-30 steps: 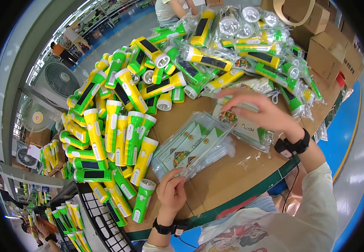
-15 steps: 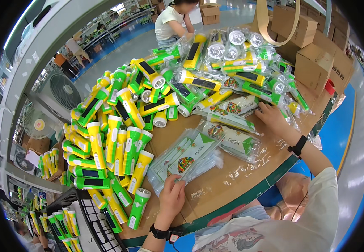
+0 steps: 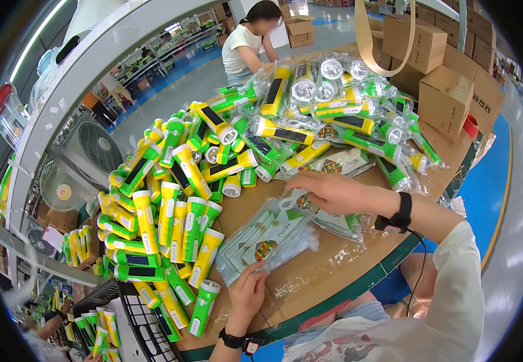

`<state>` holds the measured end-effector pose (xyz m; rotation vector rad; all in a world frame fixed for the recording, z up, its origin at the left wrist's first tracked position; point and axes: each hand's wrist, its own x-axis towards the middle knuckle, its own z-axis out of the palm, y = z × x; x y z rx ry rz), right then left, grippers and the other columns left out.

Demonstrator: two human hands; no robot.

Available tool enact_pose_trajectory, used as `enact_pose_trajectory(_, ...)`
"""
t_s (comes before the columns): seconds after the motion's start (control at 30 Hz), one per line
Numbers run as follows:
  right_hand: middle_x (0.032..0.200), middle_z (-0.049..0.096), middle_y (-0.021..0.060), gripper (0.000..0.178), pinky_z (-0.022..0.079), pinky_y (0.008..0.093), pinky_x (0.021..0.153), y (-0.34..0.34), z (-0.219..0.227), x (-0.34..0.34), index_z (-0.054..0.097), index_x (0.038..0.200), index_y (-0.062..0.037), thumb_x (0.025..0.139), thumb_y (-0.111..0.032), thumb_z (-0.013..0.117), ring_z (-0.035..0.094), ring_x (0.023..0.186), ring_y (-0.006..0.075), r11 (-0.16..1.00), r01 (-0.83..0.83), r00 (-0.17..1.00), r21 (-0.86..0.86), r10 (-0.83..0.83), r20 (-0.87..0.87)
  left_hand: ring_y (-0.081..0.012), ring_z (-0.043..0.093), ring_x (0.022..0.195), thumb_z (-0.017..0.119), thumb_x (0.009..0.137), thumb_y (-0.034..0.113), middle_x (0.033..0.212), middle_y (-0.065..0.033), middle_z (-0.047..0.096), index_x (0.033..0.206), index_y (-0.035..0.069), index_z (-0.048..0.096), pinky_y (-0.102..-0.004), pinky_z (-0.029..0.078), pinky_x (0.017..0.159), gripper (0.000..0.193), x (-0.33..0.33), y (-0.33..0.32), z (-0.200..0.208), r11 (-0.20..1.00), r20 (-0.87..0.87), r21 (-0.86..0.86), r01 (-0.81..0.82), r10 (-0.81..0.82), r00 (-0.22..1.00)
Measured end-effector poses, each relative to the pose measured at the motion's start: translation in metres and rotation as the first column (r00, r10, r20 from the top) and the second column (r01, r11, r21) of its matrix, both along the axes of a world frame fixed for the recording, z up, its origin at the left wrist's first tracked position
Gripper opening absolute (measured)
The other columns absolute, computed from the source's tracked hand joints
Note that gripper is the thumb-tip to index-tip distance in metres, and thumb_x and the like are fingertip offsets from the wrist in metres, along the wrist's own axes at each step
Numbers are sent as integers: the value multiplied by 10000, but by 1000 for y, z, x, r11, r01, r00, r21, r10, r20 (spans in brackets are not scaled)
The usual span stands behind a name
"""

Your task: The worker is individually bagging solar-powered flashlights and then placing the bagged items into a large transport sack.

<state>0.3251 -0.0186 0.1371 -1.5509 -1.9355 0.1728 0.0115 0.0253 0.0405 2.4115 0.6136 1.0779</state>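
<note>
A stack of clear plastic bags with printed card inserts lies on the cardboard-covered table in front of me. My left hand pinches the near edge of the top bag between thumb and fingers. Over the far end of that stack, my right hand has its fingers bent together at the bag's mouth. A pale loop-shaped piece shows by its fingertips; I cannot tell whether it is part of the bag. Partly under the right forearm lies a filled card-printed bag, and beyond it rests another similar bag.
A heap of loose green and yellow flashlights fills the table's left side. Bagged flashlights are piled at the far right. Cardboard boxes stand behind them. A black crate is at lower left; a person sits across the table.
My right hand has moved left and nearer, from the bagged flashlights to the far end of the bag stack. The left hand stays at the stack's near edge.
</note>
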Motion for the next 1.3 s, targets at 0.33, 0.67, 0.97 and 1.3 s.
enact_pose_trajectory(0.33,1286,547,170,551,360,481,1063,65,65,189,502,1291,-94,758,40,546,485,1235,338,563,427,513,708,-795,324,-219,638,626,708,781,-16,1023,-80,695,833,36,608,-298,497,540,124,5,-2,2,996,-47,-86,1,-5,999)
enact_pose_trajectory(0.67,1154,647,120,351,505,399,910,29,36,172,623,1142,-55,802,17,575,608,1065,319,703,323,746,634,-601,287,-197,624,594,710,791,-9,1016,-80,696,833,27,598,-284,486,525,124,3,0,-1,993,-36,-114,19,-23,999)
enact_pose_trajectory(0.97,1184,604,135,328,502,389,855,27,4,151,551,1163,-37,846,43,520,619,1030,314,723,543,839,428,-494,-229,-186,605,572,703,792,-21,1016,-82,694,828,22,600,-275,474,515,118,4,-1,-1,994,-25,-108,20,-23,999)
enact_pose_trajectory(1.3,1099,628,154,305,478,415,886,35,57,213,543,1123,-52,870,-199,628,594,1064,336,388,650,607,654,-782,-139,-89,536,539,695,795,-59,1007,-93,685,828,4,586,-215,414,472,130,7,-1,-1,995,-8,-87,55,-56,998)
